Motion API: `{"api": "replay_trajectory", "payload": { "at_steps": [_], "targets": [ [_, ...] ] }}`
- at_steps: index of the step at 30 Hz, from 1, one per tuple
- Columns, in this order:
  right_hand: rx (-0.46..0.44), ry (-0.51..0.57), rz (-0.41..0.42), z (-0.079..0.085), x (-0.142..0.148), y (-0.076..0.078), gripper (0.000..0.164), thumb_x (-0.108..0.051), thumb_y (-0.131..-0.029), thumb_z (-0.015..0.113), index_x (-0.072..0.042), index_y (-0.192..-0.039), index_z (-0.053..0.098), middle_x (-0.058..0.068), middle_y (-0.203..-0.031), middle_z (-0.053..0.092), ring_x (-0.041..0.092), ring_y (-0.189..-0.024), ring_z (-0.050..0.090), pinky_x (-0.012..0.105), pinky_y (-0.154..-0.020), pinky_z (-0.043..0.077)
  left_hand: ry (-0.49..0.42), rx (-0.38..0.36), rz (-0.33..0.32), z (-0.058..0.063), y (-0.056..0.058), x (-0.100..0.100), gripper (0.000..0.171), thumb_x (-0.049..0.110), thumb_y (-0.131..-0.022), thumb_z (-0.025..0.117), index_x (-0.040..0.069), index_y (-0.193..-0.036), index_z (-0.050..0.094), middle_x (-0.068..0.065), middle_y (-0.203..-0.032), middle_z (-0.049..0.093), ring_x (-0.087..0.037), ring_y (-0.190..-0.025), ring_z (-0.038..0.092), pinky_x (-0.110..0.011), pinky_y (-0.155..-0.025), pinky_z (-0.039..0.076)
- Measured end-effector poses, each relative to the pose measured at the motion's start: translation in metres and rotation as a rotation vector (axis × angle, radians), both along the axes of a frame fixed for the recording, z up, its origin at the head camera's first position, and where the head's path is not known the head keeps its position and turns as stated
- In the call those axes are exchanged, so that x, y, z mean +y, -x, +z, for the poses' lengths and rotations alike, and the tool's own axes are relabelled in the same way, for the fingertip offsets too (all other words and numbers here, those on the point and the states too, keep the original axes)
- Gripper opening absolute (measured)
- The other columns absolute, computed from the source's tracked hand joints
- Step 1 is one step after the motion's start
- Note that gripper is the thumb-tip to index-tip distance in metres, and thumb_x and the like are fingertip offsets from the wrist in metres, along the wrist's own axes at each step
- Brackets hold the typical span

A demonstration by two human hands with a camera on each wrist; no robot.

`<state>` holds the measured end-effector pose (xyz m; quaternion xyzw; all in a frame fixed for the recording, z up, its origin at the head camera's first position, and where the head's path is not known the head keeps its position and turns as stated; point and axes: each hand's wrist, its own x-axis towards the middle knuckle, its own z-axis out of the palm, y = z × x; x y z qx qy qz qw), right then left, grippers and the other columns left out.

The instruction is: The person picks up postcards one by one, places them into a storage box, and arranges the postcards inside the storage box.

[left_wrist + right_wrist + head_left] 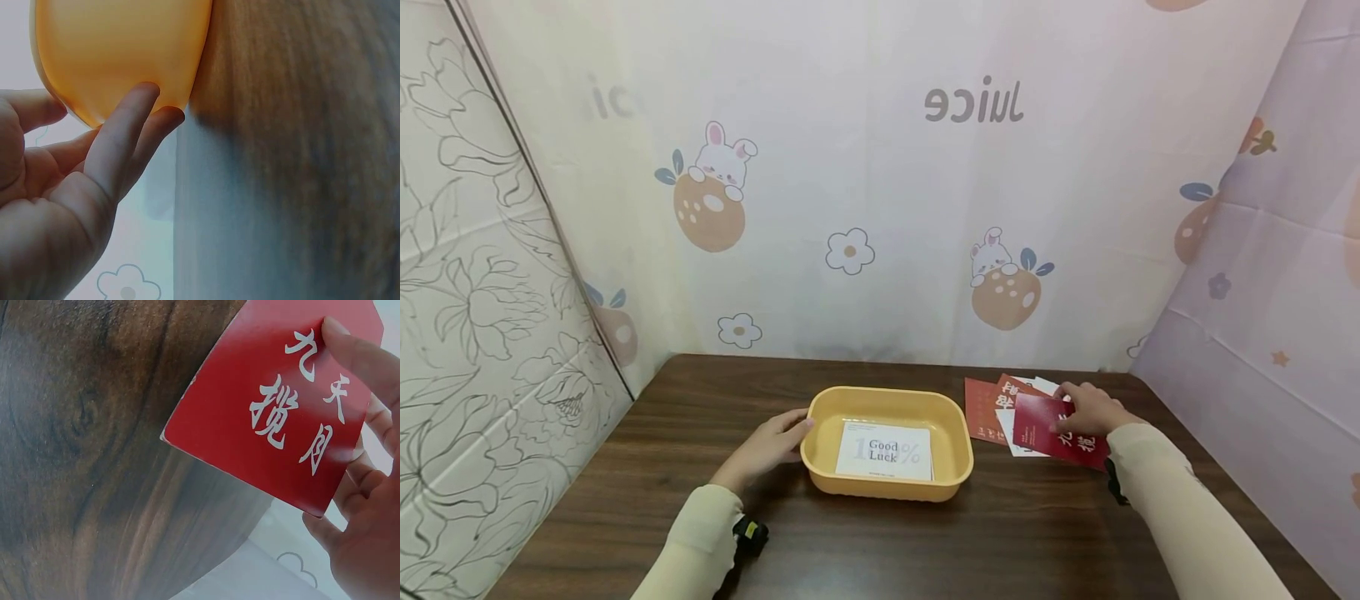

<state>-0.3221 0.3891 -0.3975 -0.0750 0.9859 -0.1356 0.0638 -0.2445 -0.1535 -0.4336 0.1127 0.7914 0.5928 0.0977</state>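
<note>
A yellow plastic basin (887, 490) stands on the table, and inside it lies a white card (880, 463) printed "Good Luck". My left hand (767, 447) rests against the basin's left end, thumb at the rim. In the left wrist view its fairly straight fingers (122, 134) touch the outer wall. My right hand (1092, 408) pinches a red envelope (231, 419) with white Chinese characters, thumb on its printed face and the other fingers partly hidden behind it. Beneath and beside that envelope are an orange-red envelope (981, 408) with pale lettering and white cards (1021, 442).
The dark wood-grain table (880, 546) meets a pale curtain (850, 183) with rabbit and flower prints at the back. More printed cloth (1262, 350) hangs at the right, and a floral-line panel (490, 292) at the left.
</note>
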Motion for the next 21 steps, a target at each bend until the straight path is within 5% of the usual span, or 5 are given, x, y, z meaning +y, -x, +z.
{"api": "replay_trajectory", "payload": {
  "at_steps": [8, 21],
  "targets": [
    [-0.012, 0.074, -0.004, 0.012, -0.008, -0.002, 0.025, -0.016, -0.095, 0.061, 0.004, -0.110, 0.056, 0.022, -0.101, 0.063, 0.039, -0.094, 0.058, 0.067, -0.086, 0.046, -0.003, 0.013, -0.012, 0.000, 0.001, -0.001, 0.053, 0.026, -0.109, 0.048, -0.007, -0.149, 0.039, -0.030, -0.144, 0.046, -0.038, -0.121, 0.058, -0.043, -0.088, 0.058],
    [-0.065, 0.218, -0.081, 0.020, -0.018, -0.003, 0.024, -0.010, -0.092, 0.044, 0.003, -0.109, 0.054, 0.018, -0.097, 0.060, 0.030, -0.086, 0.058, 0.041, -0.069, 0.054, 0.016, 0.008, -0.005, 0.000, 0.000, 0.000, 0.054, 0.029, -0.108, 0.048, -0.006, -0.149, 0.040, -0.029, -0.144, 0.047, -0.037, -0.121, 0.058, -0.043, -0.088, 0.058]
  ]
}}
